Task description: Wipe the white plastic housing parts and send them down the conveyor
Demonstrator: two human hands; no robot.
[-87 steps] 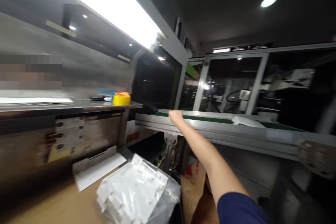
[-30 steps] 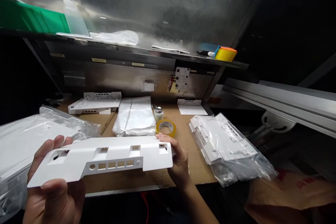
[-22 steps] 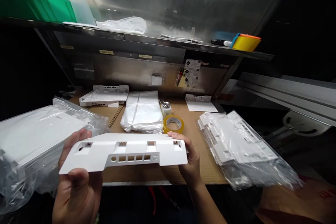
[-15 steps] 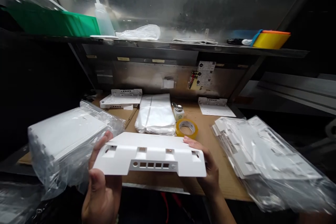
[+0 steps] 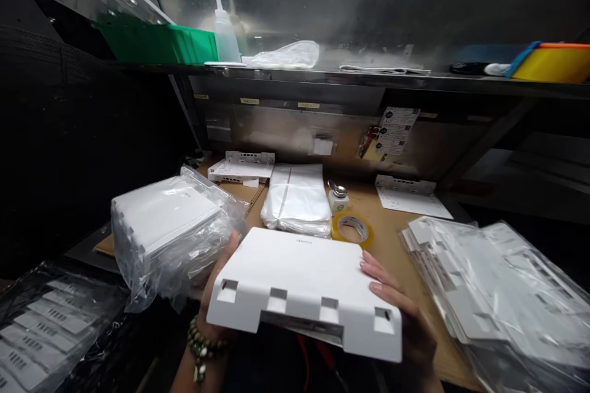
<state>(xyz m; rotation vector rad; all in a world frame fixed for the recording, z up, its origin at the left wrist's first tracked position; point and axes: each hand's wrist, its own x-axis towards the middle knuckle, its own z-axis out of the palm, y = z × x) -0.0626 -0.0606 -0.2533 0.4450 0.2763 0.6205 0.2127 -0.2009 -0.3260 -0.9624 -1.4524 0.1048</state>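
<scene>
A white plastic device housing [image 5: 297, 270] is held up in front of me, its broad smooth face tilted toward me and its notched edge nearest. My left hand [image 5: 220, 295] grips its left side, fingers mostly hidden behind it, a beaded bracelet on the wrist. On the right edge, my right hand [image 5: 399, 301] is closed round the housing with fingertips on its top face. Left of it lies a clear bag of white housings [image 5: 168, 215]. Beyond it sit a stack of clear plastic bags [image 5: 299, 196], a roll of yellow tape [image 5: 353, 230] and a small pump bottle [image 5: 338, 199].
More bagged white parts [image 5: 502, 295] lie at the right. Loose white housings [image 5: 242, 166] and another white housing [image 5: 410, 196] stand at the back. Bagged barcode labels [image 5: 41, 331] are lower left. An overhead shelf holds a green bin [image 5: 161, 43] and squeeze bottle [image 5: 225, 37].
The housing has tilted, so its broad face shows more and its port openings are hidden. Both hands keep hold of it. The view has swung left.
</scene>
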